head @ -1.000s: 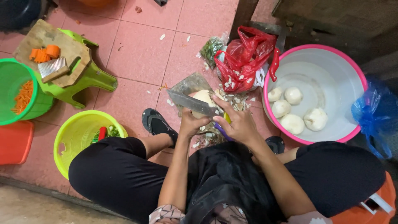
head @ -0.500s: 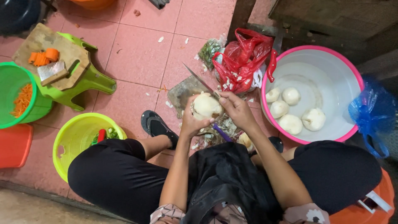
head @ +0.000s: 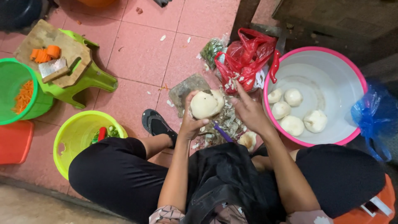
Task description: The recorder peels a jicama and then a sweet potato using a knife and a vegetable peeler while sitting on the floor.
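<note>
Head view, person seated low over a pink tiled floor [head: 137, 54]. Left hand [head: 191, 122] cups a pale round peeled root [head: 206, 104] from below, fingers [head: 198, 122] clenched around its lower side, held up above a grey cutting slab [head: 185, 89] and a heap of peel scraps [head: 226, 120]. Right hand [head: 251, 112] is just right of the root, fingers spread toward it; a dark blade edge shows at the root's top, but whether the right hand grips a knife cannot be told. A purple-handled tool [head: 224, 133] lies among the scraps, and another pale root piece [head: 248, 140] sits on the floor near the right forearm.

To the right, a white basin with a pink rim [head: 331, 62] holds five peeled roots [head: 295, 111]. A red plastic bag [head: 244, 58] lies between the basin and the slab, a small bag of greens [head: 211, 49] beside it. A blue plastic bag [head: 373, 116] is at the far right edge.

To the left, a yellow-green bowl [head: 76, 137] holds red and green bits, touching the left knee. A green stool [head: 89, 76] carries a wooden board [head: 45, 41] with carrot chunks [head: 44, 54] and a crinkle cutter [head: 54, 68]. A green tub [head: 12, 79] with shredded carrot stands beside it, and an orange-red container [head: 12, 141] lies below. A black sandal [head: 155, 122] is on the left foot.
</note>
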